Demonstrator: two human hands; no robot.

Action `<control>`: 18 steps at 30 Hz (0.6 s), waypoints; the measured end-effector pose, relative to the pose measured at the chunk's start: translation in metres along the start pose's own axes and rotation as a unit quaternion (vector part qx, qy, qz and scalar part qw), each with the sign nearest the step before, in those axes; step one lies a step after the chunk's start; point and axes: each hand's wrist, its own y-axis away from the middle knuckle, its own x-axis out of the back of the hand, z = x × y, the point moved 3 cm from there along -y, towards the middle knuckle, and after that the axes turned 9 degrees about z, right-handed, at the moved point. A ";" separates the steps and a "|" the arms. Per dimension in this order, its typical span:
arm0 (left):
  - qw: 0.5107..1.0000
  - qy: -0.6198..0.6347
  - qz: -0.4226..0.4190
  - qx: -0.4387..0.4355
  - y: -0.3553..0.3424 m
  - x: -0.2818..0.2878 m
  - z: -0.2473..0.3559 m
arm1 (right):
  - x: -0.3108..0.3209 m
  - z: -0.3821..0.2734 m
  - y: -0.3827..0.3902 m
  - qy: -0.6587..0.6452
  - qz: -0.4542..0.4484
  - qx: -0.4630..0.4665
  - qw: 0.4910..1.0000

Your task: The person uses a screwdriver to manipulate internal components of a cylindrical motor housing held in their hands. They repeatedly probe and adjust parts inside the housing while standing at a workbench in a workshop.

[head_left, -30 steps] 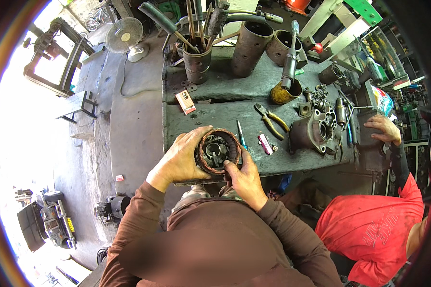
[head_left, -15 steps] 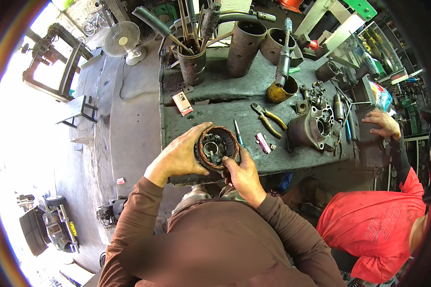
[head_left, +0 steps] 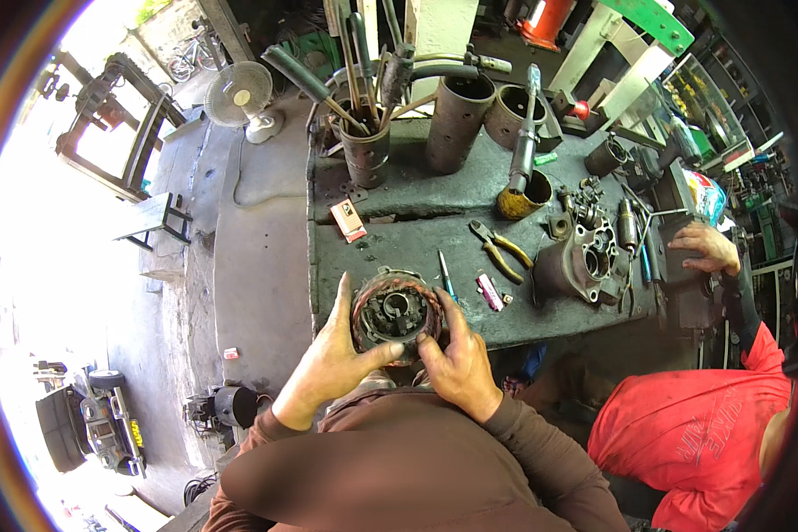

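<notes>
A round stator (head_left: pixel 361 310) with reddish copper windings round its rim is held between my two hands over the near edge of the bench. Its open end faces up, showing a dark metal plate with a ring in the middle. My left hand (head_left: pixel 332 363) wraps the left side, thumb on the near rim. Closed on the right side is my right hand (head_left: pixel 461 363), its thumb pressing the near right rim. Beyond it on the bench lie a thin blue-ended tool (head_left: pixel 447 277), pliers (head_left: pixel 498 252) with yellow handles and a small pink-and-white packet (head_left: pixel 489 291).
A cast metal housing (head_left: pixel 566 264) and small metal parts stand to the right. Farther back are a can of rods (head_left: pixel 366 157), a tall metal cylinder (head_left: pixel 459 129) and a yellow cup (head_left: pixel 525 202). A co-worker's hand (head_left: pixel 706 248) rests at the bench's right end.
Both hands have brought the stator lower and nearer to me, and its inner plate now faces up more squarely. My left fingers have straightened along its side. The view has shifted slightly.
</notes>
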 end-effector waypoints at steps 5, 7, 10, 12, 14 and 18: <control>0.995 0.019 0.077 0.063 -0.005 -0.011 -0.020 | 0.015 -0.025 0.002 0.144 -0.092 0.116 0.979; 0.992 0.000 0.117 0.040 -0.003 -0.014 -0.026 | 0.023 -0.030 0.002 0.141 -0.100 0.170 0.970; 0.980 -0.028 0.163 -0.110 0.015 -0.014 -0.019 | 0.037 -0.031 0.002 0.049 -0.101 0.188 0.976; 0.967 -0.052 0.187 -0.167 0.021 -0.011 -0.015 | 0.051 -0.030 0.002 -0.010 -0.070 0.123 0.990; 0.949 -0.097 0.200 -0.223 0.026 -0.008 -0.009 | 0.062 -0.031 0.001 -0.045 -0.017 0.087 0.995; 0.938 -0.159 0.182 -0.249 0.038 -0.008 0.000 | 0.069 -0.040 -0.008 0.042 -0.002 0.167 0.985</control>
